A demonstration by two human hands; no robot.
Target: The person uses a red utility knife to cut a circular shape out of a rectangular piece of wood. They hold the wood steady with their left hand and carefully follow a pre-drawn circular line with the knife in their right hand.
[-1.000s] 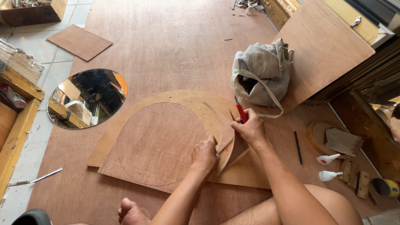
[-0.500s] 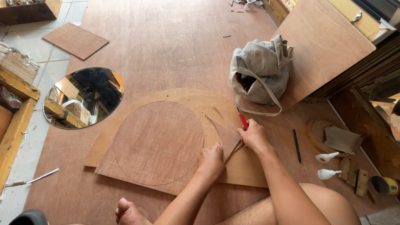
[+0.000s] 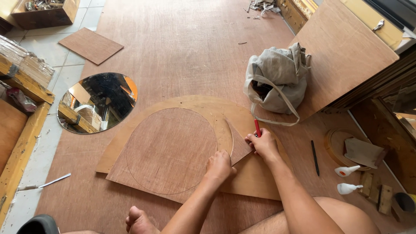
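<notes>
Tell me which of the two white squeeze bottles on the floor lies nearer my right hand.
The upper white squeeze bottle, with its nozzle pointing up-right, is nearer the right hand; the other bottle lies below it, closer to the knee.

Reddish-brown plywood sheet with a pencilled circle (image 3: 171, 151), red-handled cutting tool (image 3: 257, 128), grey-beige cloth bag (image 3: 277, 78), round dark-reflecting mirror (image 3: 97, 102), two white glue bottles (image 3: 346, 171), black pencil (image 3: 315, 157)

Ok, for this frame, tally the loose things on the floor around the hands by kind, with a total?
Red-handled cutting tool, in the right hand: 1
Plywood sheet with drawn oval, under the left hand: 1
Oval mirror: 1
Grey cloth bag: 1
White glue bottles: 2
Black pencil: 1
Total: 7
</notes>
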